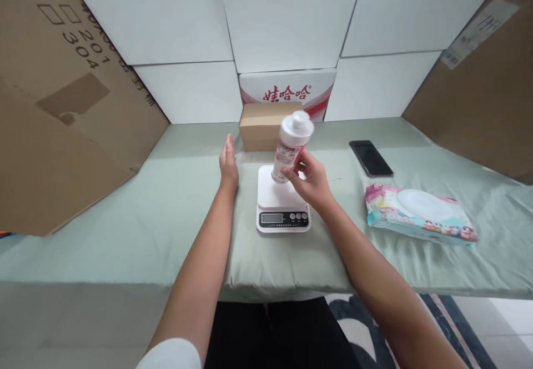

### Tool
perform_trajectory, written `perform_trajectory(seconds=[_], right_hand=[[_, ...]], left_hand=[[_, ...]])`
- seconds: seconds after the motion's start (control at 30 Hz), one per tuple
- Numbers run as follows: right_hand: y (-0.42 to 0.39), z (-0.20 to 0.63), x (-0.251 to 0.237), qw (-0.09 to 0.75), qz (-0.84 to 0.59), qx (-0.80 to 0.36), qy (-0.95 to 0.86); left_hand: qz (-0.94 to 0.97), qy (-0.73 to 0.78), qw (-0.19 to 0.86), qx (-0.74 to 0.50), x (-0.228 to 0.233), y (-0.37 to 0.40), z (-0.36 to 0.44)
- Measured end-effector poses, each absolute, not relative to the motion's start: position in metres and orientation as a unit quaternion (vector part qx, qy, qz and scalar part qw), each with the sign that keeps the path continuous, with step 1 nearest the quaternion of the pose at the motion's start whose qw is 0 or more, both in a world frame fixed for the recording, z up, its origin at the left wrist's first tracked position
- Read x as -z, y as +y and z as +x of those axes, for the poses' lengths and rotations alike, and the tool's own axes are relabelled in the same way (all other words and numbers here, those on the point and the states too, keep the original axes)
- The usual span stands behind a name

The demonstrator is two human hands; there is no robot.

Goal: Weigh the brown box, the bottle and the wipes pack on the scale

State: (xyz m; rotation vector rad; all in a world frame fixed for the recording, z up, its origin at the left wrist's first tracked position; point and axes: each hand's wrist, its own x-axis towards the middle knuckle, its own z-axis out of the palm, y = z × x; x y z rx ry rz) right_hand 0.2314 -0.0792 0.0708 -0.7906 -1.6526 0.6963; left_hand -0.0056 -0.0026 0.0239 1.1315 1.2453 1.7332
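Note:
My right hand (307,179) grips a white capped bottle (287,155) with a pink and white printed label. The bottle leans a little, cap up, over the platform of a white kitchen scale (270,194); I cannot tell whether its base touches the platform. The scale's front panel has a small display and several round buttons, and no digits can be read. To the left of the scale, my left hand (229,162) rests on its edge on the cloth, fingers stretched out, holding nothing. A small brown cardboard box (260,136) stands just behind the scale.
On the right lie a dark phone (371,158) and a pack of wipes (420,213). Large cardboard sheets (62,108) flank the green cloth-covered table (125,235). At the back stand white panels (287,19) and a white box with red lettering (287,86).

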Motion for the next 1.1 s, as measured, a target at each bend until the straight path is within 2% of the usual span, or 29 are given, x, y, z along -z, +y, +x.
perform_trajectory(seconds=[0.17, 0.33, 0.6, 0.67, 0.83, 1.1], right_hand=[[-0.079, 0.23, -0.061, 0.502, -0.338, -0.325, -0.727], [-0.077, 0.235, -0.06, 0.496, -0.343, -0.3, -0.739], [-0.068, 0.259, -0.066, 0.609, -0.361, -0.207, -0.676], [-0.068, 0.258, -0.065, 0.593, -0.343, -0.234, -0.689], [-0.074, 0.244, -0.066, 0.475, -0.324, -0.323, -0.752], [-0.074, 0.236, -0.06, 0.503, -0.36, -0.288, -0.731]], left_hand=[[0.437, 0.491, 0.361, -0.662, -0.027, -0.005, -0.004], [0.446, 0.496, 0.361, -0.652, -0.027, -0.006, -0.006], [0.426, 0.483, 0.371, -0.669, -0.03, -0.007, -0.006], [0.422, 0.486, 0.374, -0.667, -0.031, -0.007, -0.005], [0.418, 0.494, 0.374, -0.665, -0.031, -0.006, -0.006], [0.421, 0.491, 0.381, -0.661, -0.029, -0.006, -0.007]])
